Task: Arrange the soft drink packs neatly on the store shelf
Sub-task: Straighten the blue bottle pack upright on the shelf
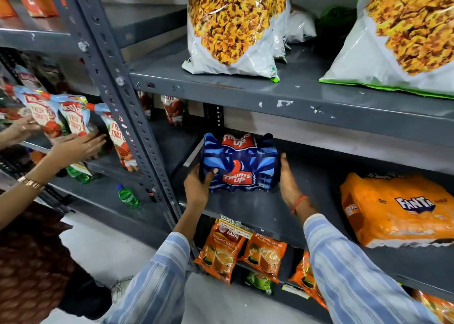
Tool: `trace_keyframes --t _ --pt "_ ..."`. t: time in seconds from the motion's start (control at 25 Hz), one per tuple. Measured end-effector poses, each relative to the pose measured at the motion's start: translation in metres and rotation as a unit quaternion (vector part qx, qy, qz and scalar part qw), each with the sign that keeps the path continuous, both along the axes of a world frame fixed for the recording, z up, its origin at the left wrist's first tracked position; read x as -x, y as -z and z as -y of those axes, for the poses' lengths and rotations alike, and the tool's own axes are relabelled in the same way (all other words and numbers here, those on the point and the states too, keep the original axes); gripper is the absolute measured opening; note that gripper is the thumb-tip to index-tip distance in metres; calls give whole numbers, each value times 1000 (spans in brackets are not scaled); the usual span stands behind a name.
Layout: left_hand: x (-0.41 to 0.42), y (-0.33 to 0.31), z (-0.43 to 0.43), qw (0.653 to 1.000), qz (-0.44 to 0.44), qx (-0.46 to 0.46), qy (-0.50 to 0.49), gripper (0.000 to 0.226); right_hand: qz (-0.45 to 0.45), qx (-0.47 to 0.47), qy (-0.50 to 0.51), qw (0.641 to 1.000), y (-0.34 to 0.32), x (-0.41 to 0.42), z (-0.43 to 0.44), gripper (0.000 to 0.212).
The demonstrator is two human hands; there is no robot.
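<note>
A blue Thums Up drink pack (242, 162) lies on the grey middle shelf (248, 208), near its left end. My left hand (199, 185) grips the pack's left front corner, thumb on its top face. My right hand (288, 181) is pressed flat against the pack's right side, fingers pointing to the back. An orange Fanta pack (398, 210) lies on the same shelf to the right, apart from the blue pack, with a bare gap between them.
Large snack bags (235, 26) stand on the shelf above. Orange tea packets (226, 252) hang below the middle shelf. A slotted upright post (127, 107) borders the bay on the left. Another person's hands (76, 146) handle tomato sauce pouches (73, 117) in the left bay.
</note>
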State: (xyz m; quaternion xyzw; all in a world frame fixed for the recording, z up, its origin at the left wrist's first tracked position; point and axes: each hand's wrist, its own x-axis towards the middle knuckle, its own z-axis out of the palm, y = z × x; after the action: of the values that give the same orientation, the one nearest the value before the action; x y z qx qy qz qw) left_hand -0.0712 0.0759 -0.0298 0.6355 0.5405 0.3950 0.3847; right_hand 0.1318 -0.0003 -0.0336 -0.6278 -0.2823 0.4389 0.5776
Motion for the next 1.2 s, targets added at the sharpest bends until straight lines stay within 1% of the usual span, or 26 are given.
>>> trace_keyframes --t 0.12,0.2,0.32,0.4,0.48,0.52,0.64,0.84,0.92,0.96,1.04,1.08,1.12,1.2 --pt "6 4 5 998 36 9 -45 47 6 -15 3 1000 5 18 14 65" --pt "18 8 7 999 17 3 -51 49 -7 -38 -3 999 9 35 28 63" --pt "34 12 13 998 -3 -18 -54 51 -27 -46 -9 999 15 64 43 72" --pt "39 15 16 997 -11 -43 -58 50 -27 -43 5 999 17 76 48 66" --pt "42 17 17 997 -16 -54 -49 50 -32 -44 23 998 15 83 50 57" --pt "43 16 16 997 -18 -56 -43 50 -32 -44 30 998 14 85 50 56" --pt "44 17 17 997 -34 -60 -42 51 -26 -39 42 998 12 91 52 57" --pt "46 18 14 997 -28 -65 -25 50 8 -28 54 998 11 101 58 60" --pt "44 17 19 998 -34 -57 -13 55 6 -24 55 998 10 101 58 54" --pt "40 18 25 997 -53 -55 -3 64 5 -22 58 998 8 102 60 53" --pt "24 17 47 984 -148 -95 20 77 38 -21 76 996 1 100 63 52" --pt "13 14 60 972 -194 -128 29 80 79 -21 92 992 -4 98 66 51" --pt "2 9 73 962 -219 -157 40 81 129 -22 109 985 -10 94 68 51" --pt "-21 -2 100 947 -232 -214 65 81 222 -42 143 964 -18 75 77 50"
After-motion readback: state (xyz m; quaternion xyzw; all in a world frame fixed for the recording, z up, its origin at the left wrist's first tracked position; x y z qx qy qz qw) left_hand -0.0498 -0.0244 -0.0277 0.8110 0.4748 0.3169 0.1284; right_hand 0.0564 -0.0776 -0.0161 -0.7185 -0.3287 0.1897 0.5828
